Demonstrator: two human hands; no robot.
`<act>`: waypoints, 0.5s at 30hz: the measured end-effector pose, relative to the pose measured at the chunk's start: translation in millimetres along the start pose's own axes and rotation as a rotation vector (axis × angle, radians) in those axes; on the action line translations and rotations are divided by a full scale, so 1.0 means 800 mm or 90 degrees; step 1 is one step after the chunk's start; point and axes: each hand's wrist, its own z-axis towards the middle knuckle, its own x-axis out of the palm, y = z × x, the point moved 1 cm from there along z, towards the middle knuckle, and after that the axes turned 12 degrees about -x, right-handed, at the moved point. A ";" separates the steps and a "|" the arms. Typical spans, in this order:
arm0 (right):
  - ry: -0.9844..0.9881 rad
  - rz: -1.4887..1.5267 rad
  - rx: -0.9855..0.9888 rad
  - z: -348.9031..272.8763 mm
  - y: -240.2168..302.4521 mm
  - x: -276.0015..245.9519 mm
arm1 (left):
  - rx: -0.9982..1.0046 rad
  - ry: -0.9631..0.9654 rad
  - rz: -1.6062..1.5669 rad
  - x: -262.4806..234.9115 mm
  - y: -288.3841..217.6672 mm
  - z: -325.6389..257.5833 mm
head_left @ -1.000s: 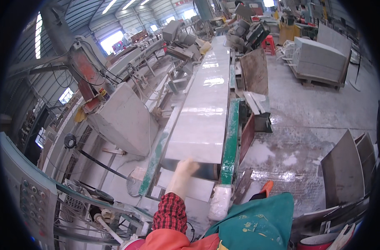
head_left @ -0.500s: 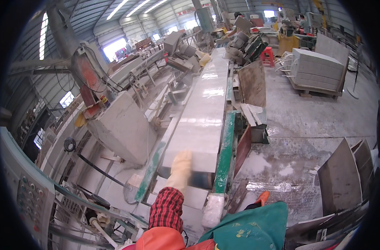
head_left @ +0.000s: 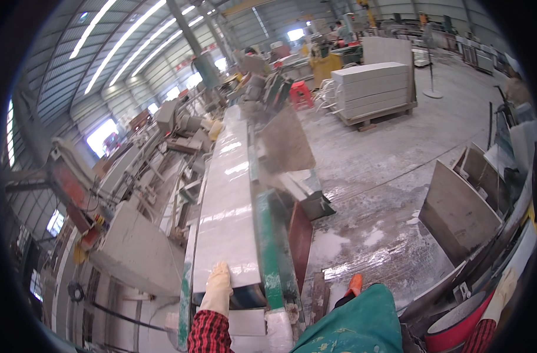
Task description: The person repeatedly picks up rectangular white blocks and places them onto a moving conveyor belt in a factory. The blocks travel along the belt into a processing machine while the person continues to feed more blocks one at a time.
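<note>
My left hand [head_left: 219, 285], in a cream rubber glove, lies with outstretched fingers on the near end of a wet, pale slab [head_left: 224, 235]. The slab is on a long conveyor with green side rails [head_left: 272, 259], and the dark belt end [head_left: 248, 297] shows below it. Far to the right, my right hand [head_left: 505, 288], gloved alike, reaches out beside leaning sheets, above a red-sided round basin [head_left: 457, 323]. Its fingers are too small and blurred to show whether they grip anything.
Brown boards [head_left: 457, 212] lean at the right. A pallet stack of pale slabs [head_left: 371, 91] stands farther back, near a red stool [head_left: 301, 95]. A large grey panel [head_left: 139, 250] rises left of the conveyor. People work in the background.
My view has swung to the right, so the conveyor appears farther left. My right hand has come into view at the right edge. The left hand stays at the slab's near end.
</note>
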 end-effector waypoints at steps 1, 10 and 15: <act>-0.042 0.020 -0.010 -0.006 0.007 -0.004 | -0.005 0.016 -0.005 -0.001 -0.002 0.003; -0.025 -0.069 0.003 -0.034 0.093 -0.088 | -0.009 0.050 -0.047 0.023 0.011 0.026; -0.009 -0.057 0.033 -0.038 0.094 -0.085 | 0.110 0.001 -0.077 0.036 -0.002 0.047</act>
